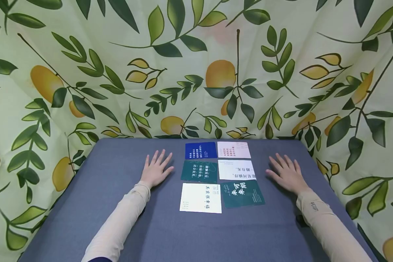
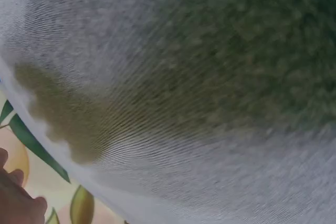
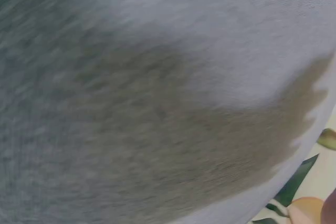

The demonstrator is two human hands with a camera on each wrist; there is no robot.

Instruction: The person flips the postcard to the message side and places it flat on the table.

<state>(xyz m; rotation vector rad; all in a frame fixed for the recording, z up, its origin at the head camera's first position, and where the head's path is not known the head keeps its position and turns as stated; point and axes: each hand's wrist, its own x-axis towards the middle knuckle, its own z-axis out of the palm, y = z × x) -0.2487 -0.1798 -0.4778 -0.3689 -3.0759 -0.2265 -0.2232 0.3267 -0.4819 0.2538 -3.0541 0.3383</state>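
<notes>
My left hand (image 1: 155, 170) rests palm down on the cloth, fingers spread, left of the cards. On their right side, my right hand (image 1: 287, 174) lies the same way. Between them several cards form two columns. The left column has a blue card (image 1: 201, 150), a dark green card (image 1: 199, 171) and a white card (image 1: 201, 198). In the right column are a pale pink card (image 1: 234, 150), a white card with dark writing (image 1: 234, 170) and a dark green card (image 1: 243, 194), whose top edge meets the white one. Neither hand touches a card.
A grey-blue cloth (image 1: 170, 233) covers the table. Behind it and at the sides hangs a curtain (image 1: 190, 105) printed with leaves and orange fruit. Both wrist views show mostly close, blurred cloth (image 2: 236, 182) in shadow.
</notes>
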